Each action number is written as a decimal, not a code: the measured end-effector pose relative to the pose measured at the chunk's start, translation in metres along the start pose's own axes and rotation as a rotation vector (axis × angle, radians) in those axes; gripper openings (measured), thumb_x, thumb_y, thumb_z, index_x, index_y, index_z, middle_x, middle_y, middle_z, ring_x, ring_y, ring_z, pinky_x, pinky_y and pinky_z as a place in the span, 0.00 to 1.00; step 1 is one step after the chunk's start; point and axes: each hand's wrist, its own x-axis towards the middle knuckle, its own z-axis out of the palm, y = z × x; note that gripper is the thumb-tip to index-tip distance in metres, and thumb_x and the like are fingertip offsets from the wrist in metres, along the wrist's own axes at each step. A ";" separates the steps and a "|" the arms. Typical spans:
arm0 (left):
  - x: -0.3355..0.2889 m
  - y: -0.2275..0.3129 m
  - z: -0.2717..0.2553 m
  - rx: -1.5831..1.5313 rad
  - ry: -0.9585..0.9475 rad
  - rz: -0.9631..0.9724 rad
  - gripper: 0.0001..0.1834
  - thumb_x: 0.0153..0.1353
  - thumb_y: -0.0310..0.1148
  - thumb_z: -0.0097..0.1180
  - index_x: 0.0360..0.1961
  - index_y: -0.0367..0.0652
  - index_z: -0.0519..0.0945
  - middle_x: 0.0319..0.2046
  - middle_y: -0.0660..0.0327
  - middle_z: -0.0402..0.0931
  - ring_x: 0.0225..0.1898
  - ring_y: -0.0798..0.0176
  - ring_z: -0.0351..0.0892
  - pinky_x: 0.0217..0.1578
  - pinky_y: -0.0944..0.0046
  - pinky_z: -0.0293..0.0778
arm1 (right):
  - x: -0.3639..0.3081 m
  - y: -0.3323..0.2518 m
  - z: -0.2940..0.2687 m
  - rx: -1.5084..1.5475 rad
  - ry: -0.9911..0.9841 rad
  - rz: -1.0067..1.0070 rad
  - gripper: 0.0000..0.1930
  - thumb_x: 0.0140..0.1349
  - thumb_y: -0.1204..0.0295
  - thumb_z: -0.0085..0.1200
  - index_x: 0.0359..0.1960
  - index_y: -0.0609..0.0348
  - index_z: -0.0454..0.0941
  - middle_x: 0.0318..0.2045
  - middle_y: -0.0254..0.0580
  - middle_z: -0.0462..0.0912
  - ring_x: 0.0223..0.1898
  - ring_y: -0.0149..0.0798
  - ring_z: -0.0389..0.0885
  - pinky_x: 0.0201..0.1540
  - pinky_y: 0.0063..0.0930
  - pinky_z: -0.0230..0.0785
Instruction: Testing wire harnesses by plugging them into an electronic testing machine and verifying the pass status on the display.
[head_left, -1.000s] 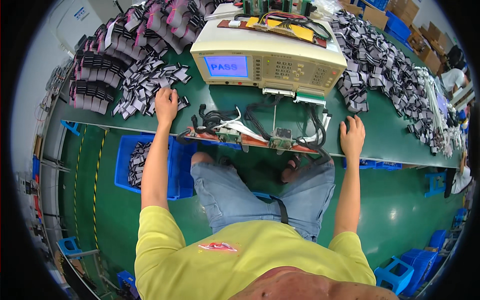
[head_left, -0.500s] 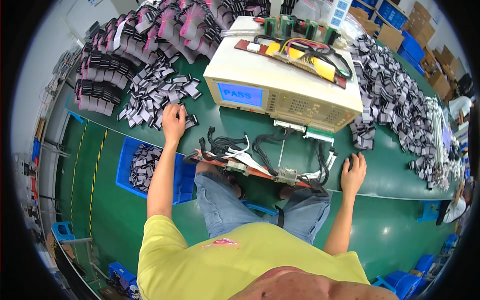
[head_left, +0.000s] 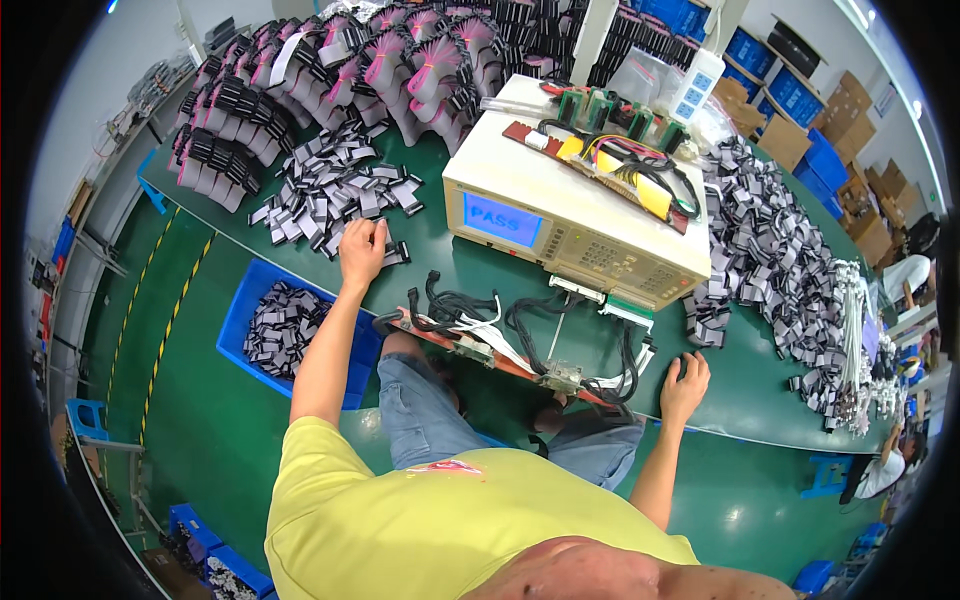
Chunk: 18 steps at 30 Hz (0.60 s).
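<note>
My left hand rests at the near edge of a loose pile of short grey ribbon cables with black connectors, its fingers slightly bent and nothing visible in them. One short ribbon cable lies just to its right. My right hand lies on the green table near its front edge, fingers apart and holding nothing. Between my hands stands a beige tester with a lit blue screen. In front of it, black and white wire bundles run to a reddish bar-shaped fixture at the table edge.
A blue bin with short ribbon cables stands below my left forearm. Bundled longer ribbon cables fill the back left. Another large heap of short cables spreads at the right. Circuit boards, wires and a power strip are at the tester's top.
The whole view has shifted and tilted slightly. Both hands stay at nearly the same places on the table, and the tester's screen looks the same.
</note>
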 end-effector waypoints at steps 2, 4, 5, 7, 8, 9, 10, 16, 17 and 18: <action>0.002 -0.001 0.002 -0.033 0.021 -0.018 0.19 0.71 0.36 0.61 0.23 0.36 0.75 0.23 0.50 0.74 0.26 0.45 0.74 0.30 0.48 0.68 | 0.004 0.002 0.000 0.072 0.064 0.000 0.11 0.68 0.72 0.60 0.49 0.64 0.82 0.53 0.53 0.81 0.55 0.56 0.78 0.59 0.47 0.71; 0.005 -0.003 0.003 -0.064 0.043 -0.034 0.24 0.73 0.39 0.60 0.21 0.34 0.74 0.18 0.50 0.71 0.21 0.47 0.71 0.26 0.48 0.65 | 0.007 0.005 -0.002 0.147 0.129 -0.003 0.10 0.68 0.73 0.60 0.48 0.65 0.82 0.49 0.51 0.82 0.50 0.53 0.81 0.54 0.44 0.73; 0.004 -0.005 0.001 -0.167 0.025 -0.175 0.28 0.75 0.42 0.57 0.19 0.33 0.71 0.15 0.52 0.65 0.18 0.55 0.65 0.24 0.49 0.61 | 0.004 0.008 -0.004 0.231 0.194 0.086 0.08 0.70 0.73 0.59 0.45 0.65 0.82 0.43 0.49 0.81 0.44 0.49 0.80 0.48 0.41 0.73; 0.002 -0.012 -0.005 -0.270 0.022 -0.314 0.33 0.77 0.45 0.55 0.17 0.32 0.69 0.12 0.54 0.60 0.15 0.62 0.58 0.22 0.51 0.56 | 0.000 0.014 -0.013 0.325 0.265 0.165 0.07 0.71 0.72 0.59 0.42 0.65 0.82 0.38 0.46 0.80 0.37 0.44 0.79 0.41 0.38 0.73; -0.001 -0.023 -0.006 -0.297 0.118 -0.361 0.34 0.77 0.47 0.55 0.16 0.32 0.67 0.12 0.56 0.58 0.16 0.65 0.56 0.22 0.51 0.55 | -0.002 0.023 -0.022 0.286 0.327 0.155 0.08 0.73 0.71 0.58 0.40 0.65 0.81 0.34 0.45 0.78 0.33 0.41 0.76 0.37 0.36 0.71; -0.003 -0.033 -0.009 -0.328 0.213 -0.403 0.36 0.77 0.48 0.54 0.16 0.31 0.66 0.11 0.57 0.56 0.17 0.67 0.53 0.21 0.52 0.53 | -0.005 0.036 -0.031 0.246 0.393 0.149 0.10 0.75 0.69 0.58 0.38 0.65 0.81 0.30 0.43 0.77 0.29 0.38 0.72 0.34 0.34 0.69; 0.001 -0.032 -0.008 -0.274 0.211 -0.341 0.34 0.76 0.46 0.56 0.16 0.32 0.66 0.12 0.57 0.56 0.16 0.66 0.53 0.20 0.52 0.51 | -0.014 0.061 -0.046 0.147 0.411 0.181 0.12 0.75 0.68 0.57 0.35 0.64 0.79 0.28 0.43 0.76 0.28 0.38 0.72 0.33 0.35 0.68; -0.014 -0.092 -0.125 -0.031 0.138 -0.148 0.33 0.76 0.42 0.58 0.14 0.35 0.65 0.14 0.63 0.51 0.18 0.68 0.51 0.20 0.54 0.49 | -0.024 0.217 -0.195 -0.345 0.534 0.067 0.20 0.78 0.63 0.54 0.25 0.60 0.75 0.21 0.47 0.74 0.21 0.47 0.70 0.26 0.44 0.63; -0.006 -0.109 -0.153 0.013 0.217 -0.117 0.33 0.76 0.42 0.58 0.14 0.36 0.64 0.15 0.64 0.50 0.19 0.69 0.50 0.20 0.55 0.49 | -0.022 0.242 -0.224 -0.359 0.550 -0.013 0.21 0.78 0.62 0.54 0.25 0.60 0.76 0.20 0.47 0.74 0.20 0.49 0.70 0.26 0.45 0.64; 0.009 -0.127 -0.179 0.045 0.260 -0.160 0.33 0.77 0.43 0.57 0.16 0.35 0.67 0.15 0.62 0.53 0.20 0.69 0.51 0.21 0.55 0.50 | -0.026 0.271 -0.253 -0.482 0.525 0.080 0.22 0.79 0.60 0.54 0.24 0.59 0.76 0.21 0.48 0.75 0.21 0.51 0.70 0.27 0.45 0.65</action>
